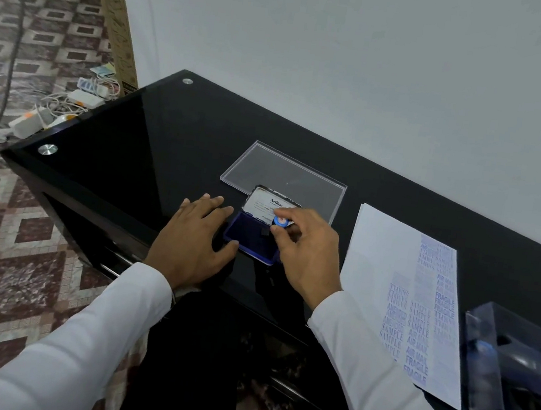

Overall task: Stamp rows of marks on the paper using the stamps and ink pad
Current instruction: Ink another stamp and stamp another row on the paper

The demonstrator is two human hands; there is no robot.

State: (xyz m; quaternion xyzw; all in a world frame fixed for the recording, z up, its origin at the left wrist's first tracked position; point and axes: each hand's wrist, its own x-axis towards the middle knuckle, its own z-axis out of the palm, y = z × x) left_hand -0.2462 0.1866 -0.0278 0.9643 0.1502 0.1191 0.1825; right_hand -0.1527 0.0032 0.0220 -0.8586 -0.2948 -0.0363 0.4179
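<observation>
One stamp, one ink pad, one paper sheet on my tabletop [169, 131].
My right hand [307, 253] pinches the stamp [280, 221] upright on the open ink pad [254, 242]; my left hand [195, 240] lies flat, thumb touching the pad. The paper [389, 253] lies right, long axis running away from me.

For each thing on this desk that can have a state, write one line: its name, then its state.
ink pad: open, lid raised at the back
stamp: upright on the pad, pinched by the right hand
left hand: flat, steadying the pad's near left edge
paper: lying flat, partly filled with blue columns of marks
clear lid: off, lying behind the pad
stamp case: open, far right
</observation>
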